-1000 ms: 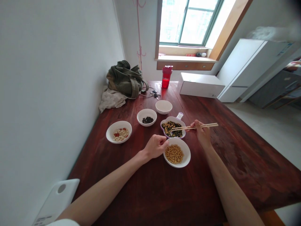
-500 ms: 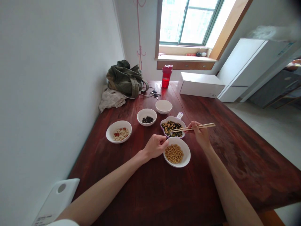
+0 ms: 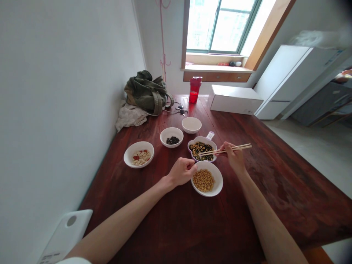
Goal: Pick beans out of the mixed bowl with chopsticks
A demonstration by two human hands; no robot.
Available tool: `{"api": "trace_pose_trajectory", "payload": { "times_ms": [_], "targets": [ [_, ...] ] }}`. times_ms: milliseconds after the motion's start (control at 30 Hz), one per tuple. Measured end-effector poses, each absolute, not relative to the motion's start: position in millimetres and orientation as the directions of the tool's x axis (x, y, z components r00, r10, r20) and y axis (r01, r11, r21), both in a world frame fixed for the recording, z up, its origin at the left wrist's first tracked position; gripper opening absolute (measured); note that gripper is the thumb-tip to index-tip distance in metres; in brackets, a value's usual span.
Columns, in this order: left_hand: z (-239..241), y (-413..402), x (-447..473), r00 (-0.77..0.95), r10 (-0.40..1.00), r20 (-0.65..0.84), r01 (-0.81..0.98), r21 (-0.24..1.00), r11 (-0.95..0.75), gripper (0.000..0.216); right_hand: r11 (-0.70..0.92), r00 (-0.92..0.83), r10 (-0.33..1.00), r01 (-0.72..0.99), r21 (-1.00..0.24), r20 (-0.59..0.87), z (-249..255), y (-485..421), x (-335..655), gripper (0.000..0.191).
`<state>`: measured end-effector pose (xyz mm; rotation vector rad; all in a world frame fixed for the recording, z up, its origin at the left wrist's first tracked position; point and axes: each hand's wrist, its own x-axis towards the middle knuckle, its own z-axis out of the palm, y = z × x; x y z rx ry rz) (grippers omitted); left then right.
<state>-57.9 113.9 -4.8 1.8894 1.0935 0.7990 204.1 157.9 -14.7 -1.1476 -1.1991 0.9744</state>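
My right hand (image 3: 233, 157) holds a pair of wooden chopsticks (image 3: 239, 147). Their tips reach into a handled, scalloped dish (image 3: 210, 136) with a purple edge, among mixed black beans and yellow soybeans (image 3: 198, 147). Just in front of that dish stands a white bowl (image 3: 219, 183) of yellow soybeans (image 3: 203, 180). With curled fingers, my left hand (image 3: 182, 171) grips this bowl's left rim by the thumb; the fingertips are hidden. Whether anything sits between the chopstick tips is too small to tell.
To the left are a bowl (image 3: 127, 157) of pale nuts with some red pieces and a bowl (image 3: 164, 135) of black beans. Behind stands another white bowl (image 3: 191, 124). Farther back are a green bag (image 3: 145, 91), keys (image 3: 181, 109), a red bottle (image 3: 195, 90) and a white box (image 3: 233, 99).
The chopstick tips have shifted very slightly left and down within the handled dish. My left hand stays at the soybean bowl's rim.
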Motion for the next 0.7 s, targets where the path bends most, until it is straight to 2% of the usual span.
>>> {"api": "trace_pose_trajectory", "payload": {
  "times_ms": [167,300,700],
  "targets": [
    [-3.5,113.7,-57.7,0.429,0.894,0.127,0.399,0.861,-0.314,0.044,0.186,0.154,0.971,-0.017,-0.982,0.182,-12.0,158.6,208.8,0.044],
    [-3.4,113.8,-57.9,0.425,0.896,0.129,0.403,0.859,-0.315,0.044,0.179,0.104,0.980,-0.059,-0.982,0.172,-8.0,154.7,202.3,0.044],
    [-3.3,113.8,-58.0,0.429,0.894,0.127,0.395,0.864,-0.312,0.045,0.140,0.048,0.989,-0.022,-0.990,0.139,-12.1,151.4,188.4,0.046]
  ]
}}
